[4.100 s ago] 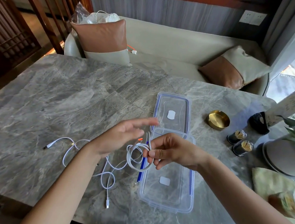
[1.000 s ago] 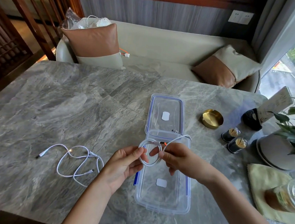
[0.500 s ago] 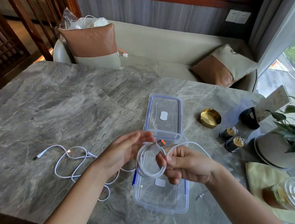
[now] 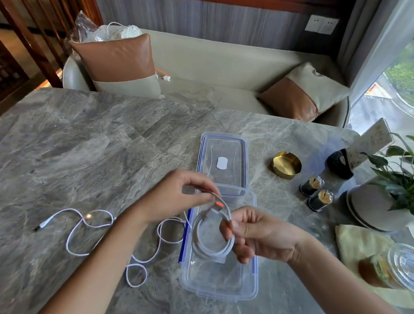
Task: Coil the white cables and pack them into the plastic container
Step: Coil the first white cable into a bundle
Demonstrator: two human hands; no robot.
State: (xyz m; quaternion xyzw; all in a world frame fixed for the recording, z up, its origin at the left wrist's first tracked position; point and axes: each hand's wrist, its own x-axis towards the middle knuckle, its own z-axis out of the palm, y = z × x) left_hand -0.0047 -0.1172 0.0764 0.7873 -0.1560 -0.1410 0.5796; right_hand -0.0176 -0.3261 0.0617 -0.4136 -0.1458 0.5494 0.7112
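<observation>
Over the near half of the plastic container (image 4: 218, 281), toward six o'clock on the counter (image 4: 78, 146), the right hand (image 4: 261, 235) holds a coiled white cable (image 4: 209, 253) in a closed grip. The left hand (image 4: 180, 197), at ten o'clock from the coil, pinches the last turn just behind the orange-marked plug (image 4: 218, 205). The winding step looks all but finished. The next move calls for tucking that plug end so the loops hold, then lowering the coil flat into the container beneath.

By count:
- **Hands:** two, both grasping the one coil.
- **Container halves:** two, both clear, with the far half (image 4: 221, 163) at twelve o'clock; which is box and which is lid is unclear.
- **Cables:** apparently two. The loose white cable (image 4: 88, 216) sprawls at nine o'clock, not yet wound, though whether part of it is the coil's own tail cannot be told.
- **At two o'clock:** one brass dish (image 4: 287, 164) and two small dark jars (image 4: 311, 186).
</observation>
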